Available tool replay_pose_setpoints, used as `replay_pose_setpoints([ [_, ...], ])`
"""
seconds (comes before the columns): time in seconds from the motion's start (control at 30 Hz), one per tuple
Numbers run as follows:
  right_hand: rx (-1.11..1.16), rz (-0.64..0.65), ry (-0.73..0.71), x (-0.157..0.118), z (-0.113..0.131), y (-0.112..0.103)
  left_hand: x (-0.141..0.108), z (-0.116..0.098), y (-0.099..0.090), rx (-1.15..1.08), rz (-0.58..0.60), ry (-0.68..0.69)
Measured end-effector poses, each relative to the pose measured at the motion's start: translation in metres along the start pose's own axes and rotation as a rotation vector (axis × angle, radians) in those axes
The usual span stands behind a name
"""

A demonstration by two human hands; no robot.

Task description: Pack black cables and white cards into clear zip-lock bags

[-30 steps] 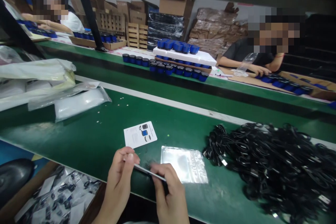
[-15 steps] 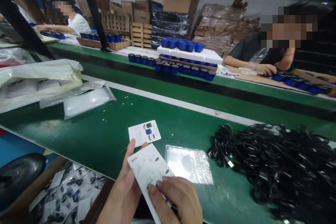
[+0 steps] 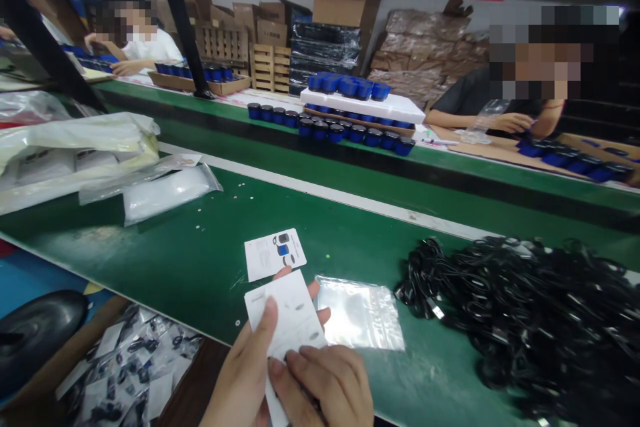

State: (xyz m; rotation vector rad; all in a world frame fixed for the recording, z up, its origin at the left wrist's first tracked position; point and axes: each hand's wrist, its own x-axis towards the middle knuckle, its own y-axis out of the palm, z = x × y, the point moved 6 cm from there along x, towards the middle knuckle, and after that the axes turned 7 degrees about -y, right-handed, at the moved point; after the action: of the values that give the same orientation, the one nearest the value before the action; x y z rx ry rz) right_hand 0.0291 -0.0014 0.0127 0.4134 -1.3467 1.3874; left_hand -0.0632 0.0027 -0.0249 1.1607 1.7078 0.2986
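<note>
A white printed leaflet (image 3: 287,303) is between my two hands near the bottom middle. My left hand (image 3: 250,357) grips it, thumb on top and fingertips showing past its right edge. My right hand (image 3: 330,380) pinches the lower part; whether it also holds something small there is hidden. Just beyond lies another leaflet (image 3: 267,257) with pictures of a blue and black device. Clear zip bags (image 3: 360,313) lie flat to the right of the hands. Further right spreads a large heap of black USB cables (image 3: 525,320).
Plastic-wrapped packs (image 3: 170,193) lie on the green bench (image 3: 210,267) at left. Below its edge is a box of small bagged parts (image 3: 135,360). Blue, black-lidded units (image 3: 330,130) stand in rows across the bench. Two co-workers sit opposite, one in a black sleeve (image 3: 460,97).
My left thumb has moved onto the leaflet's face, and its fingers now wrap behind to the right edge. The leaflet has turned a little more upright. Co-workers' hands have shifted.
</note>
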Motion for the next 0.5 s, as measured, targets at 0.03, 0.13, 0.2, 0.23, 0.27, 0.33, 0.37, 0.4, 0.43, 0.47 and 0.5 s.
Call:
replay_pose_setpoints([
  [0.03, 0.016, -0.019, -0.006, 0.001, 0.000, 0.000, 0.000, 0.001, 0.000, -0.027, 0.027, -0.042],
  [0.13, 0.046, -0.122, -0.024, 0.003, -0.002, -0.004, 0.003, 0.003, 0.004, -0.160, 0.144, -0.186],
  [0.2, 0.062, -0.128, -0.032, 0.005, -0.003, -0.006, 0.006, 0.001, 0.007, -0.230, 0.178, -0.210],
  [0.23, 0.078, -0.097, -0.031, 0.006, -0.003, -0.006, 0.009, -0.001, 0.007, -0.249, 0.163, -0.201],
  [0.27, 0.095, -0.050, -0.026, 0.006, -0.003, -0.005, 0.011, -0.001, 0.006, -0.257, 0.132, -0.188],
  [0.33, 0.103, 0.025, 0.001, 0.006, -0.004, -0.005, 0.014, 0.000, 0.006, -0.252, 0.061, -0.201],
  [0.37, 0.086, 0.040, 0.018, 0.005, -0.004, -0.005, 0.015, 0.002, 0.007, -0.247, 0.037, -0.223],
  [0.4, 0.061, 0.045, 0.035, 0.003, -0.005, -0.006, 0.015, 0.003, 0.009, -0.245, 0.027, -0.244],
  [0.43, 0.036, 0.044, 0.048, 0.002, -0.006, -0.007, 0.015, 0.004, 0.012, -0.248, 0.031, -0.264],
  [0.47, 0.018, 0.042, 0.056, 0.000, -0.008, -0.009, 0.014, 0.005, 0.014, -0.260, 0.046, -0.285],
  [0.5, 0.008, 0.038, 0.053, -0.001, -0.011, -0.010, 0.013, 0.005, 0.017, -0.277, 0.067, -0.312],
])
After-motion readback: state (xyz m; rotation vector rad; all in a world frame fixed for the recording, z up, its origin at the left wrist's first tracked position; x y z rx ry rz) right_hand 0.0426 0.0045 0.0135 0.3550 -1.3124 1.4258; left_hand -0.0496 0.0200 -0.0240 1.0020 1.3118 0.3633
